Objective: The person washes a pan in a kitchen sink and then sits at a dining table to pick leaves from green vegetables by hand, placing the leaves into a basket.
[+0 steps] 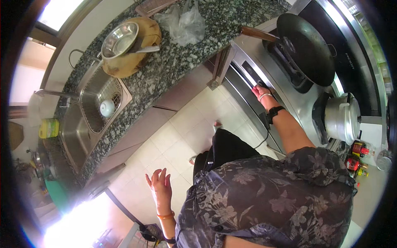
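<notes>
My right hand point(262, 92) is at the front panel of the steel gas stove point(297, 104), its fingers closed around a small black control knob point(263, 83). A metal bangle and a black wrist device with a cable are on that arm. On the stove, a dark wok point(307, 49) with a wooden handle sits over the far burner. A lidded aluminium pot point(339, 119) stands over the nearer one. My left hand point(162, 189) hangs in the air above the tiled floor, fingers apart and holding nothing. An orange bracelet circles its wrist.
A granite counter point(173, 66) carries a round wooden board point(124, 69) with a steel bowl point(119, 42) and a knife point(148, 49). Beyond lies a plastic bag point(186, 24). A white bowl point(107, 108) rests in the sink's wire basket point(90, 117). Bottles point(353, 162) stand right of the pot.
</notes>
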`<state>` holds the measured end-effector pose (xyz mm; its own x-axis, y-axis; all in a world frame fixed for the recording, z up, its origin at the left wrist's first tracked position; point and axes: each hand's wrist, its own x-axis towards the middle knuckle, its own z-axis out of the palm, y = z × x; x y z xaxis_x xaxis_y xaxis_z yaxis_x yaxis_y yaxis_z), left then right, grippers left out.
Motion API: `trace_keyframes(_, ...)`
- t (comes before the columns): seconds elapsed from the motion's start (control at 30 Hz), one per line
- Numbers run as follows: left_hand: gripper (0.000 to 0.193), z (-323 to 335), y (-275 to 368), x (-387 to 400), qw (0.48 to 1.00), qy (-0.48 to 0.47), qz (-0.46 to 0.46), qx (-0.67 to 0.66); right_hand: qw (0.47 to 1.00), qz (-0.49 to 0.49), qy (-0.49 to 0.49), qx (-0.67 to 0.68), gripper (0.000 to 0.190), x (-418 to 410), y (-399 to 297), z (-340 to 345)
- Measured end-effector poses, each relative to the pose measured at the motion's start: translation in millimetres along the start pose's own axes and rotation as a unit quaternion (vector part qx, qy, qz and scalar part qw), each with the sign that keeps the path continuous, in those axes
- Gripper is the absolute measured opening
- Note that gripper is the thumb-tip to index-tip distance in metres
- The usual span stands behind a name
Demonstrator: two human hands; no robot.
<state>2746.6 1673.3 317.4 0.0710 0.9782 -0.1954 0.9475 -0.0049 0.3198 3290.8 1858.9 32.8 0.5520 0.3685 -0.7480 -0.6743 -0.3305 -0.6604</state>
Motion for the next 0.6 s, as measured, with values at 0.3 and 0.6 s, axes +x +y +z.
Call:
trace_keyframes(0.3, 0.028, 27.0, -32.6, -11.6, 0.998, -0.060, -0.003, -0.035, 0.997, 0.071, -0.005, -0.006, 0.007, -7.9, -7.5, -3.5)
trace_keyframes(0.6, 0.027, 51.5, -37.5, -9.6, 0.993, -0.098, -0.009, -0.070, 0.991, 0.068, 0.010, -0.114, 0.017, -12.9, -5.3, -9.1)
